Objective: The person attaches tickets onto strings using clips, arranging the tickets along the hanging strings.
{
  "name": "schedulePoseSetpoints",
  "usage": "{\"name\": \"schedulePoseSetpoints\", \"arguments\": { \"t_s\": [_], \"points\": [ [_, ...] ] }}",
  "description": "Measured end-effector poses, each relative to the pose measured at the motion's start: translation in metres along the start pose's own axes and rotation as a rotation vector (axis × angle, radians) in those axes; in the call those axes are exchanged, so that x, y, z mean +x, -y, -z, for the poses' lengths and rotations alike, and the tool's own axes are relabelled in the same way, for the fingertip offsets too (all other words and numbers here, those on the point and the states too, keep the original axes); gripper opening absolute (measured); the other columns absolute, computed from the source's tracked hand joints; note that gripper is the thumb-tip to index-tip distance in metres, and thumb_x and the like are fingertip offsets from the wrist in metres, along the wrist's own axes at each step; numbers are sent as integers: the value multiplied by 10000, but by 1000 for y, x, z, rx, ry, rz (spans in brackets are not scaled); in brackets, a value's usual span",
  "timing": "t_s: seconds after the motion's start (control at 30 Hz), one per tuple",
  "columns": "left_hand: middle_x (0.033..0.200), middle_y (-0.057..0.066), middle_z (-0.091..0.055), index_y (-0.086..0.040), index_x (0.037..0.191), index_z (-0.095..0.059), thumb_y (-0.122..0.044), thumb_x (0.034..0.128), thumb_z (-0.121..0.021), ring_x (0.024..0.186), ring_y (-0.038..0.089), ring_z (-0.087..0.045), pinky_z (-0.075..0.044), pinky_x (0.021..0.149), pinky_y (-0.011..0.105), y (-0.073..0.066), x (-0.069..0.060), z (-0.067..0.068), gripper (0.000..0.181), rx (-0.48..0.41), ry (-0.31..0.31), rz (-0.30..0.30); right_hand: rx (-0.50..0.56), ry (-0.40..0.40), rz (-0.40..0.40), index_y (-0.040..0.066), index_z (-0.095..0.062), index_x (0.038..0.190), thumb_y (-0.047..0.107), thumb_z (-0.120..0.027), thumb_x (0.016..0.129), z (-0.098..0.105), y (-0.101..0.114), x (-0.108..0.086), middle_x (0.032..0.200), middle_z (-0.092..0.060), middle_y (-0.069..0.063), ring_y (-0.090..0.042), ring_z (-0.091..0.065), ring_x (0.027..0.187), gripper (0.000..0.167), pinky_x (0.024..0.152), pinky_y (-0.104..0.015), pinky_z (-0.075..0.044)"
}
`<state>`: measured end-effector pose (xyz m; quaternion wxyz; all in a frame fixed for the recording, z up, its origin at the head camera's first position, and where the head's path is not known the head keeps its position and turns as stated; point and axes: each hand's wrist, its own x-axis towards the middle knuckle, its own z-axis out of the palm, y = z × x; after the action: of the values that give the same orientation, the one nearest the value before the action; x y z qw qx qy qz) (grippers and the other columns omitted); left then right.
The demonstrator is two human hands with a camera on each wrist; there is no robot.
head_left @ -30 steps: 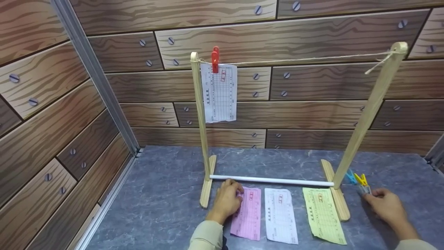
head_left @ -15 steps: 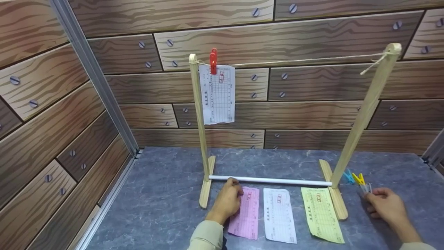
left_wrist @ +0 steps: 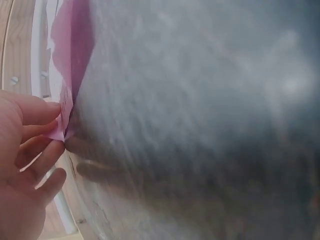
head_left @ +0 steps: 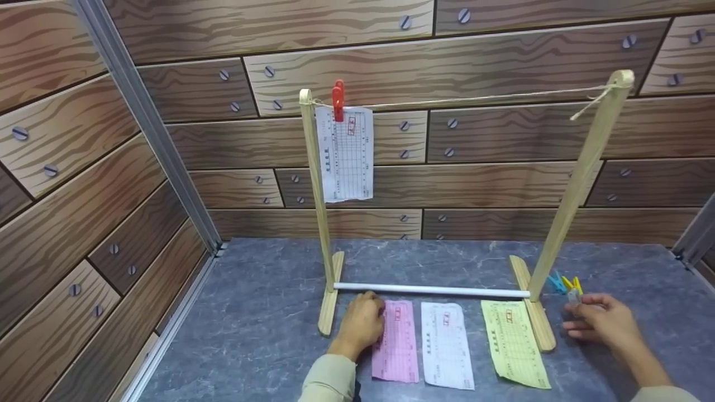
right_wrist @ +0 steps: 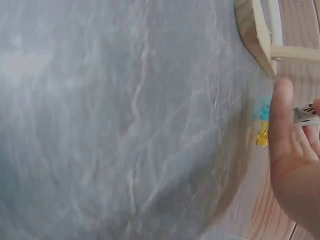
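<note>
My left hand (head_left: 361,322) pinches the upper left corner of a pink paper slip (head_left: 396,346). The left wrist view shows that corner between thumb and fingers, with the pink slip (left_wrist: 75,40) bent up along its edge. At the right, my right hand (head_left: 608,325) holds a clear clothespin (right_wrist: 305,114) between thumb and fingertips. Just beyond it lie a blue clothespin (head_left: 557,282) and a yellow clothespin (head_left: 571,283) on the table. A white slip (head_left: 447,347) and a yellow-green slip (head_left: 515,347) lie to the right of the pink one.
A wooden stand (head_left: 318,190) carries a string (head_left: 475,99) between two posts. From its left end hangs a white slip (head_left: 347,162) under a red clothespin (head_left: 338,101). A white rod (head_left: 430,288) joins the feet; the right foot (head_left: 539,326) borders the yellow-green slip.
The head view has shifted slightly, so the scene sits further left. My right hand has turned the clear clothespin in its fingertips. The left hand stays at the pink slip's corner.
</note>
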<state>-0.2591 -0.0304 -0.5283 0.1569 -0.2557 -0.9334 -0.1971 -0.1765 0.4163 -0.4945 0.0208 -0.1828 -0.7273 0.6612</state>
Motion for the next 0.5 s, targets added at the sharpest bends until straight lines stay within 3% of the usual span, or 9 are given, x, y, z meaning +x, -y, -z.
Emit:
{"name": "schedulePoseSetpoints", "arguments": {
  "t_s": [0.13,0.23,0.37,0.5],
  "points": [
    [928,35,-675,-97,787,-721,-46,846,-714,832,248,-661,-542,736,382,2,1,1,78,-30,-24,-15,119,68,15,-54,-383,1160,-14,-519,999,-5,1,-3,882,-741,-33,-235,-744,768,214,709,-393,-601],
    [928,23,-667,-83,824,-742,-34,862,-715,808,220,-675,-549,719,354,3,3,2,68,-76,-34,-5,131,97,25,-88,-349,1262,-23,-462,1009,-8,1,-3,898,-738,-63,-225,-746,808,284,727,-391,-599],
    [895,13,-652,-62,848,-753,18,855,-702,786,192,-669,-551,705,329,3,4,5,95,-124,-53,10,94,124,25,-104,-276,1364,-60,-377,985,-13,2,-4,884,-688,-120,-272,-745,799,395,726,-423,-599],
    [878,18,-655,-49,873,-754,55,835,-702,808,196,-674,-553,738,324,3,4,7,122,-155,-77,5,11,122,-19,-120,-312,1244,-64,-269,934,-23,7,-7,793,-546,-124,-300,-724,686,317,639,-435,-603]
  ]
}}
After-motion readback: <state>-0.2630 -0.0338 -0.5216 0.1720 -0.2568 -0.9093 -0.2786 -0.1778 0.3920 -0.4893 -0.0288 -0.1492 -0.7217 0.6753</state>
